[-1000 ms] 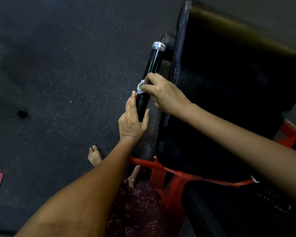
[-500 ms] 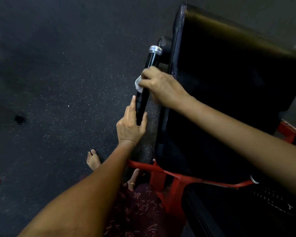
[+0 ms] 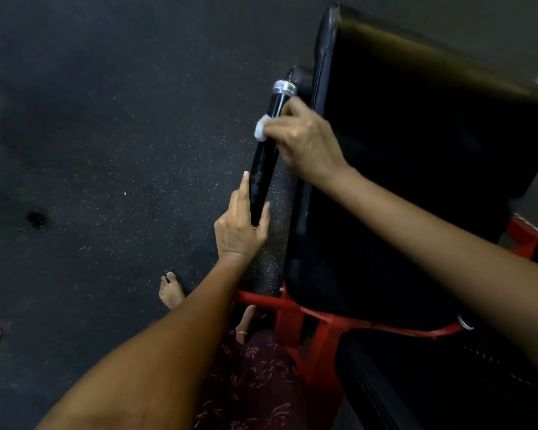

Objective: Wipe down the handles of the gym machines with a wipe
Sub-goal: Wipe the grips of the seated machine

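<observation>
Right hand [image 3: 305, 141] curls round white wipe [image 3: 260, 129], pressing it on upper part of black handle [image 3: 266, 162], below its silver end cap [image 3: 284, 87]. Left hand [image 3: 239, 228] lower on handle, forefinger straight along it, thumb on other side. Black seat pad [image 3: 416, 169] close on right; open speckled floor [image 3: 106, 150] on left. Red frame [image 3: 311, 318] below. Handle's lower end hidden behind left hand; most of wipe covered by fingers.

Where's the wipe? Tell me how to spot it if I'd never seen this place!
Find the big black seat pad on the right. Along its left edge runs a black handle with a silver cap. The wipe is the small white wad that the right hand presses on it, the only white thing.
</observation>
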Tool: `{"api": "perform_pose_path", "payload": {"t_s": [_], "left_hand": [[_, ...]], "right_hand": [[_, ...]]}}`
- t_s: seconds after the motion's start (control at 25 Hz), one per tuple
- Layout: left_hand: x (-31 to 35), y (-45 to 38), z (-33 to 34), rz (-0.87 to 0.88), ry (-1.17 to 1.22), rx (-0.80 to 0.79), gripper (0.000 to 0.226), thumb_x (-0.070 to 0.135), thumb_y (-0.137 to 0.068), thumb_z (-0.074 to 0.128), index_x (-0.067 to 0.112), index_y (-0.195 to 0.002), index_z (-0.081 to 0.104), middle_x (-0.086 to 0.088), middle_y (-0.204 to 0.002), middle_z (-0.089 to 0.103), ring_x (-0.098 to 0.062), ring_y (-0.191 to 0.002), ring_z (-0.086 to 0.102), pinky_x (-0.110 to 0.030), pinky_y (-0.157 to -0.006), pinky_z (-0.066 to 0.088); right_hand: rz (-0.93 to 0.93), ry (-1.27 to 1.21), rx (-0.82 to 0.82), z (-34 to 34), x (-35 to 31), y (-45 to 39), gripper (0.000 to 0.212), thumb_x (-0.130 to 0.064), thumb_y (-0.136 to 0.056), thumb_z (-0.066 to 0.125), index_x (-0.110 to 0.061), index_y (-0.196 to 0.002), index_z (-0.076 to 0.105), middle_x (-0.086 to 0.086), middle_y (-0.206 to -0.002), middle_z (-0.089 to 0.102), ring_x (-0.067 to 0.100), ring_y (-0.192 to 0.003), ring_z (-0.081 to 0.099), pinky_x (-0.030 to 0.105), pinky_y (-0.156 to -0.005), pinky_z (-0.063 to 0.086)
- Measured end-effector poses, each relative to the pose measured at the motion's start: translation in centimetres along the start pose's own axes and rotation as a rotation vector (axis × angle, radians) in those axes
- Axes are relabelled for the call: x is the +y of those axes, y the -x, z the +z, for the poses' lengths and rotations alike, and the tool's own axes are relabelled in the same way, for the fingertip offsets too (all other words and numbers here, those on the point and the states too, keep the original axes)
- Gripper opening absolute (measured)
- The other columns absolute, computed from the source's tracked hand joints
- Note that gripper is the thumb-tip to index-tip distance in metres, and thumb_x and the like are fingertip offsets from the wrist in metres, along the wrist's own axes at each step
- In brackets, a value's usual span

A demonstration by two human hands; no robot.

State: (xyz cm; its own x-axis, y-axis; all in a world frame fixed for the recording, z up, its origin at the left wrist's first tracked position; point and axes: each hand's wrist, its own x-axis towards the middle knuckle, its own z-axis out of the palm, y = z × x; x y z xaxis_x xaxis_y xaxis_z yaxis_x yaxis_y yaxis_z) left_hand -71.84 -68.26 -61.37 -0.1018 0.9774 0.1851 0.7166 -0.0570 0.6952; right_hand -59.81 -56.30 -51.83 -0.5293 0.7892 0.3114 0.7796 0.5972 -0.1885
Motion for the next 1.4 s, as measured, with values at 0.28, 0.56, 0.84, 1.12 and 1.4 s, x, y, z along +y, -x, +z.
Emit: {"api": "perform_pose_path", "payload": {"t_s": [0.28,0.56,0.84,1.12,1.4], "left_hand": [[0.0,-0.1,-0.1,0.003,0.016,-0.009,0.057,0.035,-0.091,0.047,0.011,-0.139,0.027,-0.013,-0.093,0.064,-0.024,-0.058,0.061,-0.032,-0.041,0.049],[-0.1,-0.1,-0.2,0.002,0.020,-0.023,0.057,0.034,-0.091,0.048,0.011,-0.140,0.027,-0.013,-0.098,0.064,-0.025,-0.062,0.064,-0.033,-0.043,0.051],[0.0,-0.1,-0.2,0.004,0.007,-0.021,0.057,0.034,-0.091,0.048,0.010,-0.139,0.029,-0.014,-0.097,0.064,-0.026,-0.060,0.063,-0.033,-0.041,0.051],[0.0,-0.1,-0.2,0.017,0.011,-0.020,0.057,0.033,-0.090,0.048,0.009,-0.138,0.030,-0.016,-0.098,0.064,-0.027,-0.060,0.064,-0.031,-0.041,0.050],[-0.1,-0.1,-0.2,0.045,0.031,-0.026,0.057,0.033,-0.090,0.047,0.007,-0.138,0.031,-0.016,-0.099,0.064,-0.027,-0.059,0.063,-0.030,-0.040,0.050]], "right_hand": [[0.382,-0.263,-0.308,-2.4,3.5,-6.5,0.025,-0.007,-0.091,0.053,-0.005,-0.110,0.068,0.008,-0.113,0.067,0.008,-0.101,0.060,0.005,-0.084,0.040],[0.377,-0.233,-0.487,-1.9,4.0,-8.1,0.028,-0.012,-0.095,0.046,-0.006,-0.115,0.065,0.011,-0.119,0.064,0.019,-0.113,0.056,0.020,-0.091,0.038],[0.540,-0.464,0.056,-1.2,3.9,-4.0,0.023,-0.001,-0.079,0.058,-0.003,-0.095,0.074,0.002,-0.092,0.070,-0.014,-0.077,0.059,0.004,-0.071,0.044],[0.658,-0.605,0.248,-0.1,2.6,-4.2,0.019,0.000,-0.074,0.059,-0.009,-0.082,0.075,-0.004,-0.077,0.067,-0.008,-0.066,0.058,0.010,-0.066,0.045],[0.534,-0.295,0.185,1.3,0.7,-1.4,0.014,-0.014,-0.077,0.060,-0.004,-0.074,0.070,0.009,-0.084,0.062,0.017,-0.080,0.057,0.019,-0.071,0.042]]}}
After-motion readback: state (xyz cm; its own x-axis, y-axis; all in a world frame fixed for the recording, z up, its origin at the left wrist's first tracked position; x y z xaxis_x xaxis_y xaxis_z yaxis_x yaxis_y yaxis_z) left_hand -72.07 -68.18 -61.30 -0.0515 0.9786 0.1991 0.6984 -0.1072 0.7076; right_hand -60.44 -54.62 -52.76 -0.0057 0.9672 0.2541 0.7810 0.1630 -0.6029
